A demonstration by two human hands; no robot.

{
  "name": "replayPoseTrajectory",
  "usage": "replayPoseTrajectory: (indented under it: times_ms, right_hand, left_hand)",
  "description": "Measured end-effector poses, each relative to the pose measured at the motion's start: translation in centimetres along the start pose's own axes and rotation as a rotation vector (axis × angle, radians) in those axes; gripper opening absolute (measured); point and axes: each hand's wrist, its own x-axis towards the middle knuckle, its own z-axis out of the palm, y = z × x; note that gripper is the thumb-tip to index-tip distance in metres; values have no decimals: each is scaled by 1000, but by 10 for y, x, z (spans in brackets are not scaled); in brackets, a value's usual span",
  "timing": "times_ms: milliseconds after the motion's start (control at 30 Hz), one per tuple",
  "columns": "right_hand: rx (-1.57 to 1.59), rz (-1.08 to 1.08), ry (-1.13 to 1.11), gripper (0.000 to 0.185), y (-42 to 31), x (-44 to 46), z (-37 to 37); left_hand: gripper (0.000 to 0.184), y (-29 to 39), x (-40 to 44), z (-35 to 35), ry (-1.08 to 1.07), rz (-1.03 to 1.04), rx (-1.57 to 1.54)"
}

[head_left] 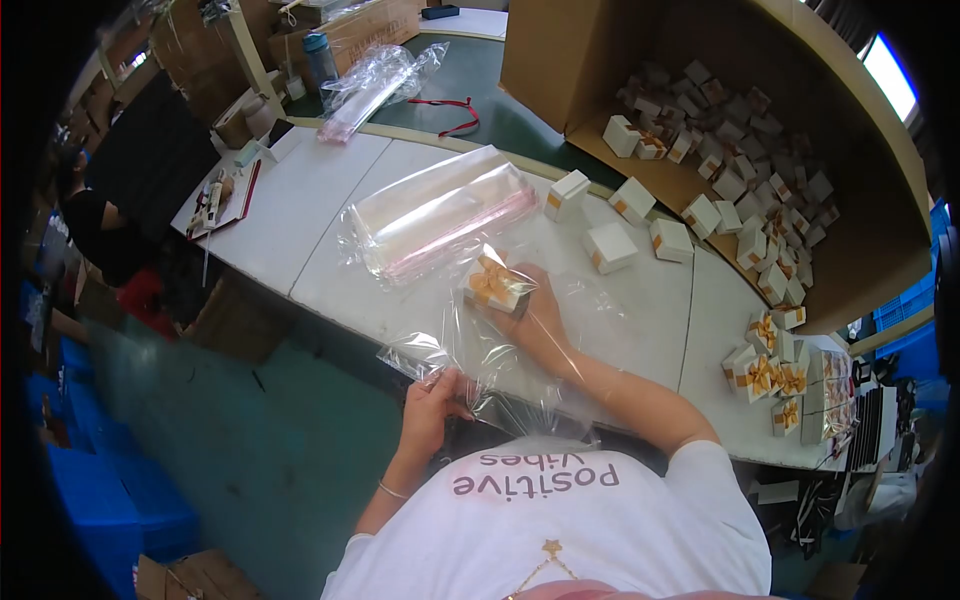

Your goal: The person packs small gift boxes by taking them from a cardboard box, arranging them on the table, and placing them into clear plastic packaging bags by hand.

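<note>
My right hand (537, 308) grips a small white gift box with a gold bow (492, 282) over the table's near edge. Clear film of a plastic bag (500, 372) spreads around the box and my right forearm; I cannot tell exactly which layer lies over which. The fingers of my left hand (436, 398) are pinched on the bag's edge, lower and to the left. Just beyond the box lies a stack of clear plastic bags (440, 215) with pinkish edges. Several plain-topped white boxes (611, 246) stand to the right of that stack.
A large cardboard carton (548, 60) lies on its side at the back right, with many small white boxes spilling out. More bow-topped boxes (765, 372) are grouped at the table's right end. Crumpled plastic (375, 95) and a red ribbon (460, 118) lie behind. Another person (100, 235) sits far left.
</note>
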Motion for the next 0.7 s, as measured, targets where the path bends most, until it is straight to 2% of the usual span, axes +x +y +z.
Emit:
replayPoseTrajectory:
  times_ms: [100, 200, 333, 400, 467, 533, 600, 667, 700]
  right_hand:
    - [72, 41, 18, 62, 4, 15, -3]
    - [-36, 10, 89, 64, 17, 36, 2]
    - [166, 5, 141, 66, 6, 57, 11]
    - [62, -156, 175, 68, 2, 70, 13]
    - [111, -75, 162, 67, 13, 72, 31]
    - [-88, -136, 223, 68, 25, 71, 44]
    - [-123, -99, 161, 70, 17, 73, 36]
    - [-7, -1, 10, 71, 8, 71, 29]
    - [-8, -42, 85, 71, 19, 68, 39]
  left_hand:
    - [27, 7, -7, 5, 20, 35, 53]
    - [29, 10, -5, 10, 14, 63, 107]
    - [33, 18, 2, 18, 55, 129, 104]
    - [33, 23, 12, 8, 51, 169, 129]
    - [34, 26, 19, 4, 50, 197, 157]
    - [34, 30, 25, 6, 58, 137, 221]
    - [34, 33, 28, -4, 76, 144, 260]
    - [35, 40, 26, -16, 90, 142, 307]
    - [35, 46, 26, -22, 82, 140, 310]
